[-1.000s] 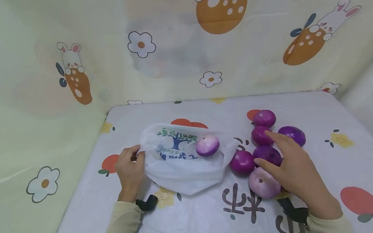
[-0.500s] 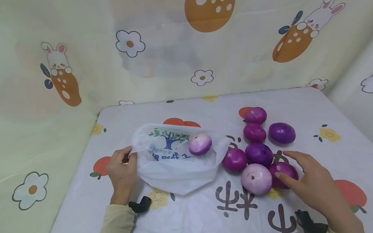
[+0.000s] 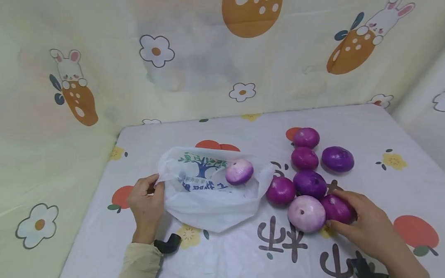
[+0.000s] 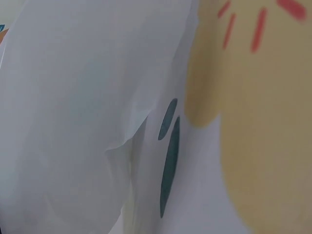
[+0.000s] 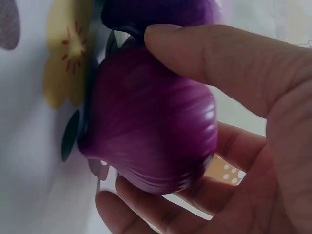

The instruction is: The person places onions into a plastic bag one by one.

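At the left, my left hand [image 3: 148, 206] pinches the rim of a white plastic bag [image 3: 214, 210] with a tree print. The bag gapes open on the table, and one purple-and-white onion [image 3: 239, 172] rests inside its mouth. In the left wrist view only the bag's white film [image 4: 73, 122] and the cloth show. My right hand [image 3: 371, 225] holds a purple onion [image 3: 337, 208] at the right end of the group. From the right wrist, its thumb lies on one side of that onion [image 5: 151, 122] and the curled fingers on the other.
A pale onion [image 3: 306, 214] touches the held one. Around it lie dark purple onions [image 3: 309, 185], one [image 3: 280, 190] against the bag's right edge. Farther back are several more [image 3: 337, 159]. A patterned cloth [image 3: 228, 263] covers the table; a printed curtain [image 3: 197, 73] hangs behind.
My right hand has drawn back from above the onions to the right-hand one, and its fingers have closed round it. The left hand keeps its hold on the bag; the head view shifted slightly.
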The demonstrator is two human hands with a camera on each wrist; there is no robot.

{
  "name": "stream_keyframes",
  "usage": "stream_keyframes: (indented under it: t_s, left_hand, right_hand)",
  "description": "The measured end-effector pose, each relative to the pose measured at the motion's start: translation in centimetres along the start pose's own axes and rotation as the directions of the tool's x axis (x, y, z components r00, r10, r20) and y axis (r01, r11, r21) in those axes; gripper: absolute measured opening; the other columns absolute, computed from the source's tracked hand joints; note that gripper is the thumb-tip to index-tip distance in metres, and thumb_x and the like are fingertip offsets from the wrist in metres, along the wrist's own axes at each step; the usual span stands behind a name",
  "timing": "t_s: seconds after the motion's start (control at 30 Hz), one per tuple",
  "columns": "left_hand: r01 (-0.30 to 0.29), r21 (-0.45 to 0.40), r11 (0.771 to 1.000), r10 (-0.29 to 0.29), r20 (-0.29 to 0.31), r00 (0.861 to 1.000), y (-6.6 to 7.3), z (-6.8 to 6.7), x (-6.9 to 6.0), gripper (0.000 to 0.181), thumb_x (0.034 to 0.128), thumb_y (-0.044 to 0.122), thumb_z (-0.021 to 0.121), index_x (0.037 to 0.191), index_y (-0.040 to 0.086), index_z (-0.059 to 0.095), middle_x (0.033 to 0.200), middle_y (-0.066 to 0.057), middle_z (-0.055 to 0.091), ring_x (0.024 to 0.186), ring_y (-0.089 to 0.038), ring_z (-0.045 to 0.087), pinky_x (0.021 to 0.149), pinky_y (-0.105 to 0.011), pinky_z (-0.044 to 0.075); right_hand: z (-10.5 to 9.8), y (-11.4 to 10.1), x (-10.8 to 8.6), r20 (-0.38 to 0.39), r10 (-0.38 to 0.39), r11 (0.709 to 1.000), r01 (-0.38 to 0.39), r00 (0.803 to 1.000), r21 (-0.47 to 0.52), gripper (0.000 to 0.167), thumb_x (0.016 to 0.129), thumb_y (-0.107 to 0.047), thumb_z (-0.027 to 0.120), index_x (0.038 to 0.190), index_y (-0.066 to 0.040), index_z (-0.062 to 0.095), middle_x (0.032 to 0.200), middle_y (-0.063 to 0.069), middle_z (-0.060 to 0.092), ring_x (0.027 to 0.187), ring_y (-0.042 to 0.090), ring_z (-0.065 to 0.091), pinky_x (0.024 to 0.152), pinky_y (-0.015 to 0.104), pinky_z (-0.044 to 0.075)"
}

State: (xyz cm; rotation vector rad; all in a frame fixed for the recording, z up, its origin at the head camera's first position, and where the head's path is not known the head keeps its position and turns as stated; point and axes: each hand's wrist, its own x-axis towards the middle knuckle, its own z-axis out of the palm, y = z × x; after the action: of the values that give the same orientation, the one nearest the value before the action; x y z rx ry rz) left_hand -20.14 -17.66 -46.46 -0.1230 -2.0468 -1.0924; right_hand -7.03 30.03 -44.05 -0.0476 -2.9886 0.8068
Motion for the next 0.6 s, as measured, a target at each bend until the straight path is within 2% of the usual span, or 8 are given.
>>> stream_keyframes:
  t_s: [0.2,0.4,0.6]
  left_hand:
    - [-0.002,0.008,1.0,0.001,0.005,1.0,-0.09,0.05,0.03,0.016,0.0874,-0.006,0.07,0.1,-0.004,0.079,0.087,-0.017,0.075,0.066,-0.024,0.065,0.066,-0.009,0.048]
    - [0.011,0.0,1.0,-0.011,0.017,1.0,-0.19,0.07,-0.03,0.017,0.0891,-0.005,0.069,0.103,-0.003,0.079,0.09,-0.015,0.075,0.068,-0.022,0.065,0.069,-0.005,0.046]
    - [0.004,0.005,1.0,-0.004,0.012,1.0,-0.25,0.1,-0.07,0.018,0.0885,-0.006,0.068,0.102,-0.003,0.079,0.088,-0.015,0.074,0.067,-0.021,0.064,0.069,-0.005,0.045]
  right_hand:
    - [0.39,0.24,0.24,-0.024,-0.003,1.0,0.002,1.0,-0.026,0.089,0.074,-0.024,0.094,0.149,-0.002,0.051,0.138,0.033,0.053,0.12,0.056,0.053,0.09,0.075,0.046]
    - [0.57,0.35,0.28,-0.082,-0.011,0.999,0.008,0.997,-0.034,0.087,0.071,-0.022,0.095,0.145,-0.001,0.054,0.133,0.034,0.055,0.114,0.055,0.055,0.086,0.075,0.048]
    - [0.46,0.64,0.17,-0.161,-0.052,0.998,0.048,0.986,-0.028,0.083,0.068,-0.019,0.095,0.14,0.001,0.057,0.129,0.036,0.057,0.113,0.055,0.055,0.083,0.074,0.047]
